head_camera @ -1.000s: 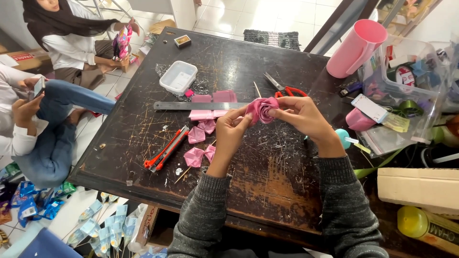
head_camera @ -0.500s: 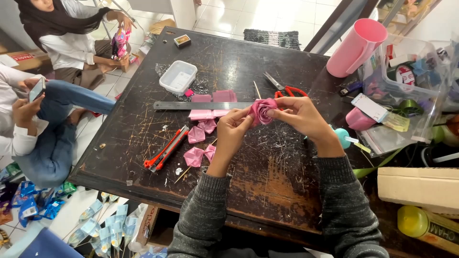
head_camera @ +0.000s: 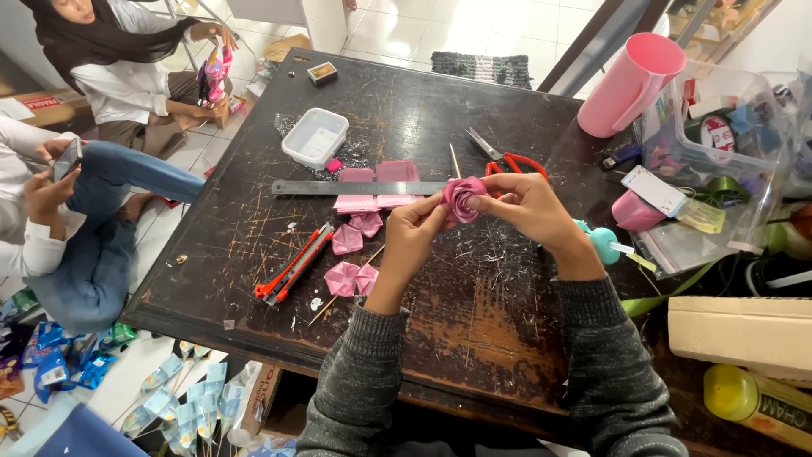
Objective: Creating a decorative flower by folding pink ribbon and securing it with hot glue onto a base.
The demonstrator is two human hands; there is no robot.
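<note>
both hands meet at the middle of the frame, just above the centre of the dark, scratched wooden table (head_camera: pixel 474 322). the left hand (head_camera: pixel 419 230) and the right hand (head_camera: pixel 529 203) each have their grip pinched on a small pink ribbon rose (head_camera: pixel 463 197), held in the air between the fingertips. the petals look wound in a spiral, soft and satiny, so the step in hand seems to be rolling or tightening the flower; the next move likely calls for a steady pinch at the base while another folded petal is added.

left of the hands lie folded pink ribbon pieces (head_camera: pixel 353 254), flat and pointed, with a thin wooden skewer (head_camera: pixel 347 288) beside them. a long steel ruler (head_camera: pixel 355 187) lies across the table above them, and a red utility knife (head_camera: pixel 294 264) sits at centre left. red-handled scissors (head_camera: pixel 503 156) rest just above the rose. a shallow white plastic tray (head_camera: pixel 315 137) stands in the upper left, a smooth pink pitcher (head_camera: pixel 630 83) in the upper right.
</note>
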